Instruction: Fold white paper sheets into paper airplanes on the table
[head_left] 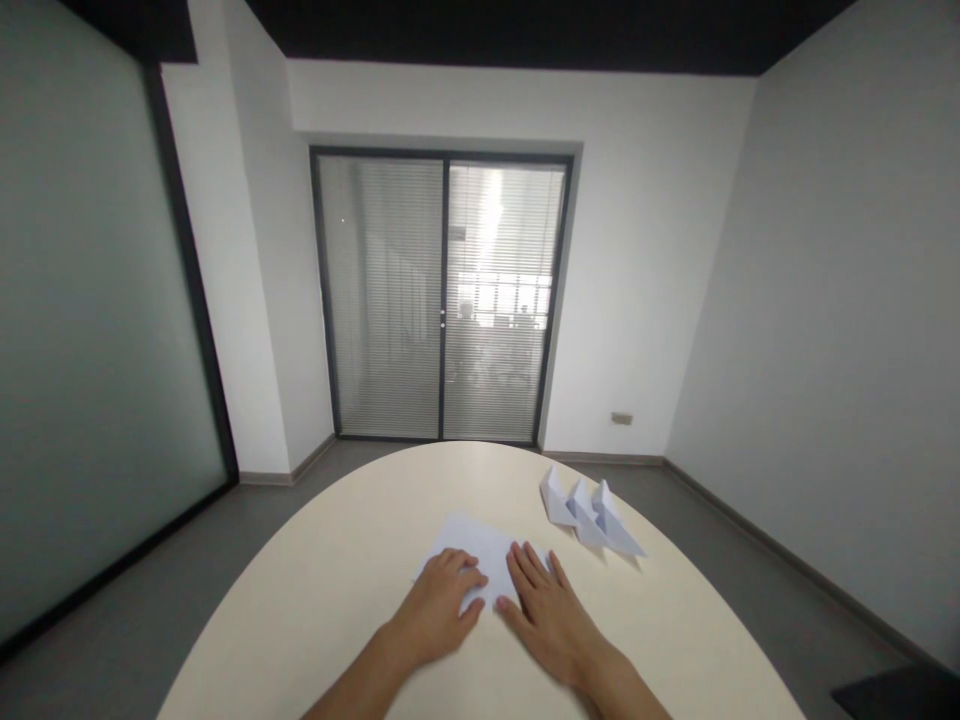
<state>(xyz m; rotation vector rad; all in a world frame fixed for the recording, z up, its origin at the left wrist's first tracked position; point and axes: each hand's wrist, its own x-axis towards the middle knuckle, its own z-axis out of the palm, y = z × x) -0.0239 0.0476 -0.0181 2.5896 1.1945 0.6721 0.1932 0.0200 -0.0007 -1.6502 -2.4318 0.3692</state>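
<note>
A white sheet of paper (480,545) lies flat on the round table, partly covered by both hands. My left hand (448,605) rests on its left side with the fingers bent and a little apart, thumb toward the middle. Over the right side, my right hand (544,610) lies flat with its fingers stretched out and spread. The lower edge of the paper is hidden under the hands. To the right, beyond my right hand, several folded white paper boats (589,515) stand close together in a row.
The round cream table (322,600) fills the foreground, its curved edge dropping to a grey floor. Behind it is a glass double door (442,300) with blinds. A frosted glass panel (90,300) stands at left, and a dark object (900,692) sits low at right.
</note>
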